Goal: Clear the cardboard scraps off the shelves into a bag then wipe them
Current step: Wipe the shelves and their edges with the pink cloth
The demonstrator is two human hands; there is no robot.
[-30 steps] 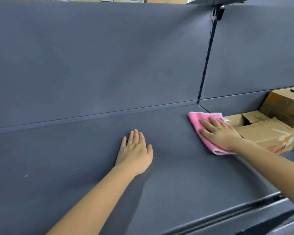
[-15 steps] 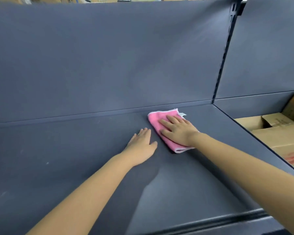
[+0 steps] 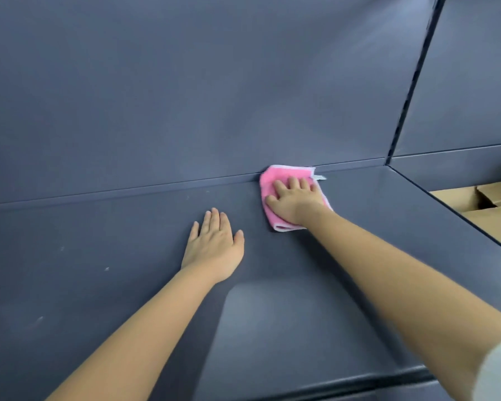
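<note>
A folded pink cloth lies on the dark grey shelf, its far edge against the back panel. My right hand presses flat on the cloth with straight fingers. My left hand rests palm down on the bare shelf, a little to the left of the cloth and nearer to me, fingers straight and together. Small pale specks dot the shelf surface at the left. No cardboard scraps lie on this shelf.
The grey back panel rises behind the shelf. A slotted black upright divides it from the neighbouring bay at the right, where cardboard boxes sit on a lower shelf. The shelf's front edge runs along the bottom.
My right hand slid the pink cloth leftward from the shelf's right end, then back against the rear panel. My left hand stayed flat on the shelf.
</note>
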